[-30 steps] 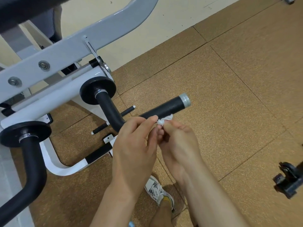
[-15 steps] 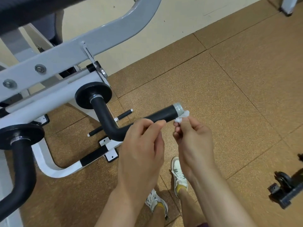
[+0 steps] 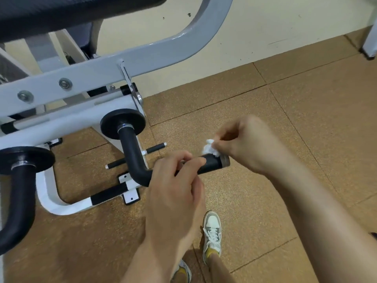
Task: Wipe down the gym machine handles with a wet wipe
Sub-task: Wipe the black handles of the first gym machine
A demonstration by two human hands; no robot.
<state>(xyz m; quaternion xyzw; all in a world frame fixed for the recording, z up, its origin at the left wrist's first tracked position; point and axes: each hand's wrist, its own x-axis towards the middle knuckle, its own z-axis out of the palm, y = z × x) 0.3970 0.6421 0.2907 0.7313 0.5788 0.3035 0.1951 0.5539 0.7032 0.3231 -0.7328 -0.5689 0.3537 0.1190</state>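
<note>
One wipe (image 3: 210, 149) pinched in right fingers (image 3: 221, 142) touches the handle end (image 3: 216, 164); left fingers (image 3: 188, 163), grip unclear, cover its middle.

Bent black handles: 2. The mid handle (image 3: 133, 158) is the ref for all places; the 2nd handle (image 3: 20, 193) is far to its left.
Black discs: 2. Near disc (image 3: 114, 124) sits at its root, far disc (image 3: 30, 156) to the left.
Hands: 2. L hand (image 3: 173, 193) is over its straight part, R hand (image 3: 246, 148) by its tip.
Wipe (image 3: 211, 149): 1, white, at its top nr the tip.
Metal end cap (image 3: 224, 161): 1, on its tip.
Bolts: 2, above-left on the grey arm (image 3: 163, 52): R bolt (image 3: 65, 83), L bolt (image 3: 25, 96).
Thin black pegs: 2, behind its bend: R peg (image 3: 156, 149), L peg (image 3: 116, 163).
Shoes: 2, below it: full shoe (image 3: 213, 231), part-seen shoe (image 3: 183, 271).
</note>
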